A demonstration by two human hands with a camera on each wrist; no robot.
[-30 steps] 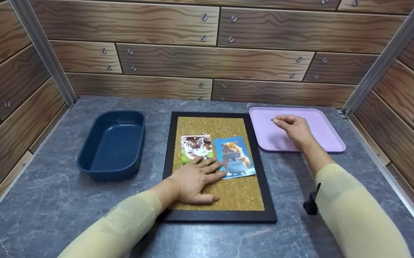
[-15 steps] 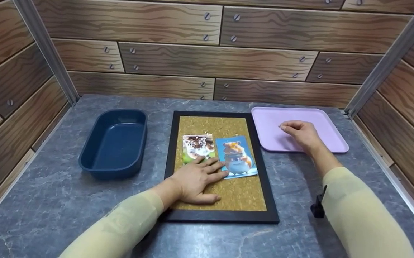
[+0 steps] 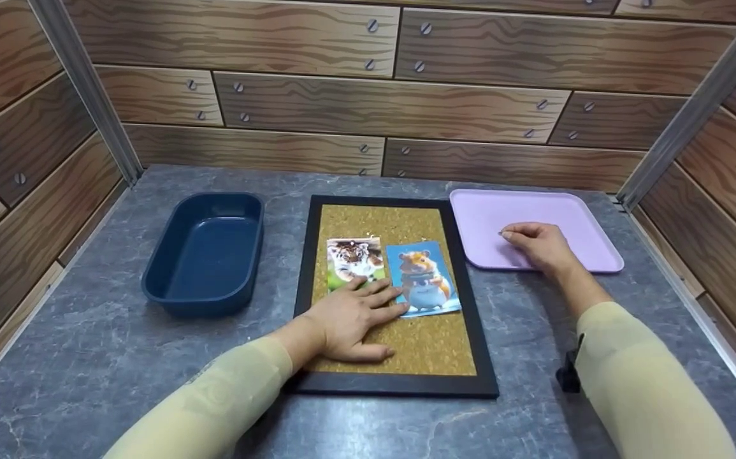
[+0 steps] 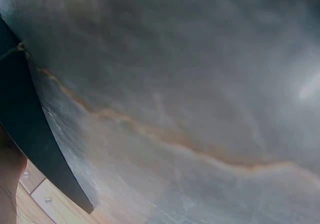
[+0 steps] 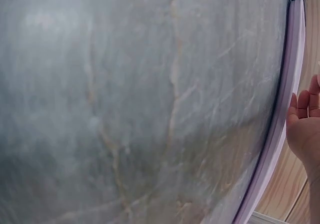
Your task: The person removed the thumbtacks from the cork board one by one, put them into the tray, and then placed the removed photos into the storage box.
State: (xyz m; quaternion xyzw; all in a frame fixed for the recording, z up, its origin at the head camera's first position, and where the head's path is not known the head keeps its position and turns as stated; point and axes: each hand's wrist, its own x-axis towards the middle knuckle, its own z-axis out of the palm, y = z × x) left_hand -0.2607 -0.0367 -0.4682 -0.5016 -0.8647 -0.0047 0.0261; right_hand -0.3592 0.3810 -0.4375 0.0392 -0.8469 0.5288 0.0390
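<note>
Both hands show in my head view: the left hand [image 3: 355, 322] lies flat over the board [image 3: 422, 347], fingers spread, while the right hand [image 3: 540, 245] pinches a tiny item [image 3: 501, 233], too small for me to name, above the tray [image 3: 546, 203]. I'd steer by the hamster card [image 3: 425, 280]: it is on the board's right half, leftward of the right hand and nearer the person. The left hand is closer, two fingertips overlapping the card's left edge; whether they press, I can't tell. I read its long axis as running away from the person, slightly askew to the board. It looks thin, flat and blue, printed with an orange-and-white hamster. Just left is the tiger card [image 3: 355, 255], partly covered by the left hand. My wrist views give mostly bench [image 4: 175, 83].
</note>
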